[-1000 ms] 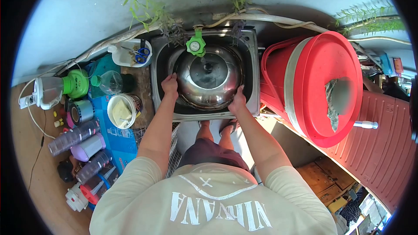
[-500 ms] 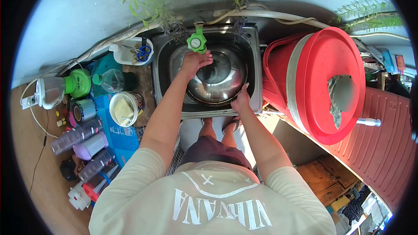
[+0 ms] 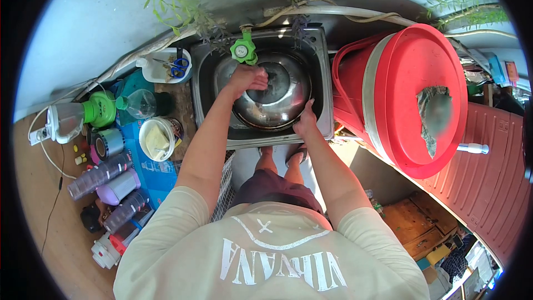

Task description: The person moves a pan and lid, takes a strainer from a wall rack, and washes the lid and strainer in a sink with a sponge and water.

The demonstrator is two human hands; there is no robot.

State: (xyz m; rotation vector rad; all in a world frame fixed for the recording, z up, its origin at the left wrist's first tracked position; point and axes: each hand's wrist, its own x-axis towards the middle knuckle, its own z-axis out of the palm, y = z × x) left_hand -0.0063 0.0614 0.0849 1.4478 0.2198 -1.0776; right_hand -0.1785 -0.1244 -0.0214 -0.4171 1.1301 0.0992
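A shiny round metal basin point(image 3: 277, 112) sits inside the metal sink point(image 3: 204, 128). My right hand point(image 3: 305, 120) holds its lower right rim, thumb on the upper side and fingers mostly hidden below. Just under the green tap point(image 3: 242, 50), my left hand point(image 3: 248, 79) is over the basin's upper left part. Its fingers point right, side by side and slightly bent, with nothing visible in them.
A big red bucket point(image 3: 350, 83) with a red lid stands right of the sink. To the left are a white container with blue scissors point(image 3: 179, 68), a white tub point(image 3: 157, 139), a plastic bottle point(image 3: 139, 103) and a blender point(image 3: 69, 120). Plants hang above.
My left hand's fingers have come down and bent a little over the basin. My right hand stays at the rim. The whole view has shifted slightly.
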